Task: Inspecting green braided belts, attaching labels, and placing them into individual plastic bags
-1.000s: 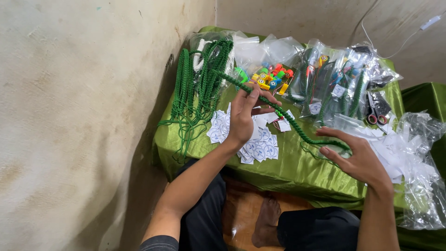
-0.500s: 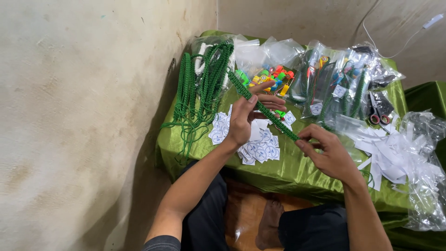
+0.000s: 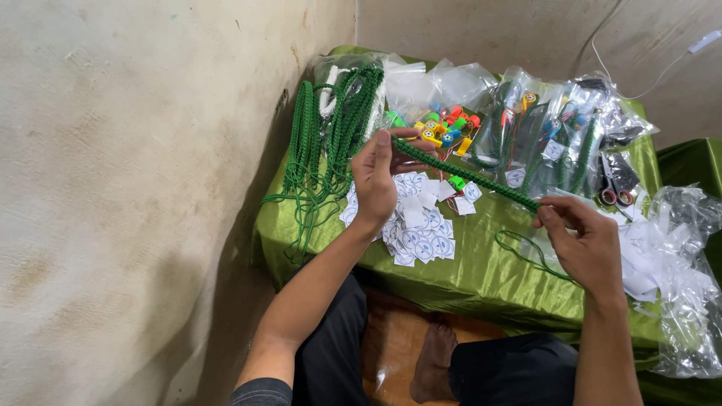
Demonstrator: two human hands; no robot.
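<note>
My left hand [image 3: 374, 180]: pinches one end of the green braided cord [image 3: 466, 174].
My right hand [image 3: 583, 240]: pinches the other end; fingertips hidden.
Paper tags [image 3: 421, 225]: near the table's [image 3: 481, 278] front edge, partly behind my left hand.

The left hand [image 3: 374, 180] and right hand [image 3: 583, 244] pinch a green braided cord [image 3: 466, 174] taut between them above the table [image 3: 481, 271]. Paper tags [image 3: 418, 225] lie beneath; at ten o'clock, more cords [image 3: 325, 143]; at twelve, coloured whistles [image 3: 444, 126].
</note>
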